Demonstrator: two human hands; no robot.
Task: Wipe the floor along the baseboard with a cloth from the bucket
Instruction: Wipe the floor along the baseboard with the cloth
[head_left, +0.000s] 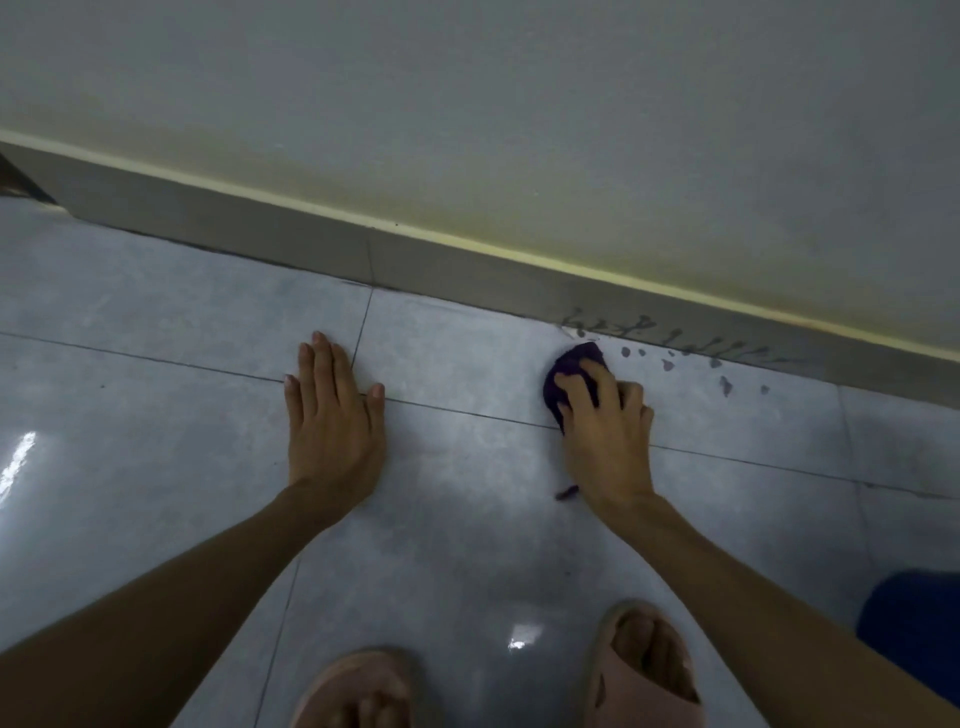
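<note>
My right hand (605, 421) is shut on a bunched dark purple cloth (574, 364), pressing it on the grey tiled floor (467, 353) close to the grey baseboard (291, 234). A purple shred of the cloth shows beside my right wrist. Water drops and wet streaks (670, 358) lie on the floor and baseboard just right of the cloth. My left hand (332, 410) rests flat on the floor, fingers together, holding nothing, well left of the cloth. A blue rounded object, possibly the bucket (914, 623), sits at the right edge, partly cut off.
The white wall (519, 130) rises above the baseboard, running diagonally from upper left to right. My two feet in pink slippers (644, 670) stand on the glossy tiles at the bottom. A dark opening shows at the far left edge.
</note>
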